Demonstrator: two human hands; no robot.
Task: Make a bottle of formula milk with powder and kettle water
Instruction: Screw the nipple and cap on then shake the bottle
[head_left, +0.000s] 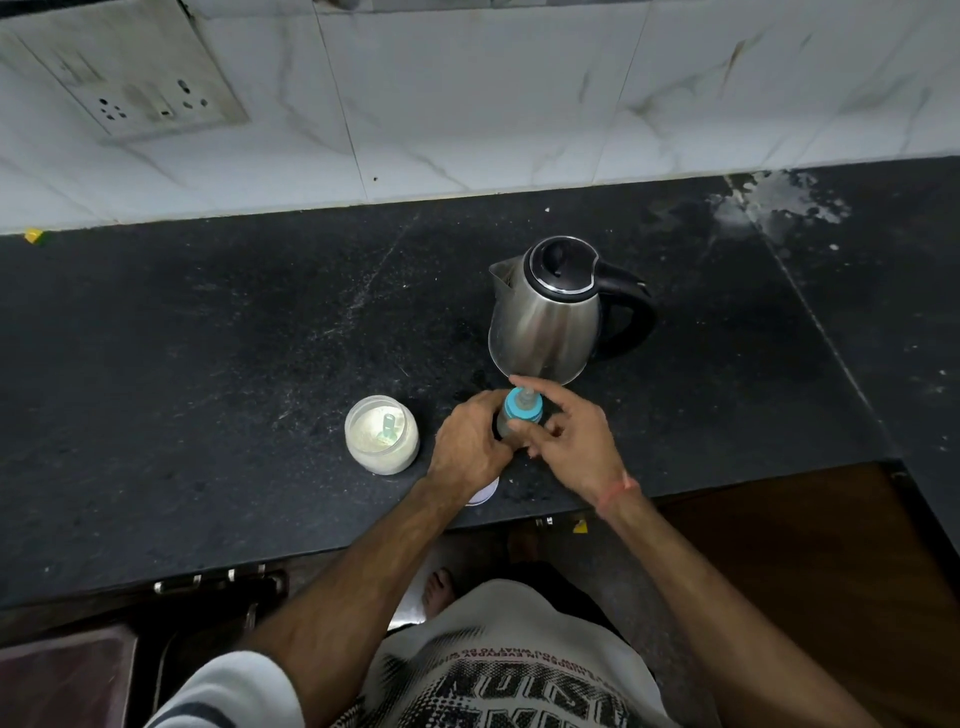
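A baby bottle with a blue collar and clear teat (523, 404) stands upright on the black counter (208, 364). My left hand (470, 441) is wrapped around the bottle's body from the left. My right hand (569, 428) is at the blue collar from the right, forefinger stretched over the teat and thumb against the collar. A steel kettle (545, 317) with a black lid and handle stands just behind the bottle. To the left sits an open clear jar of pale powder (382, 434) with a scoop in it.
A white round lid (485, 493) lies partly hidden under my left wrist near the counter's front edge. A wall socket plate (150, 98) is on the tiled wall at the back left. White stains mark the counter's back right.
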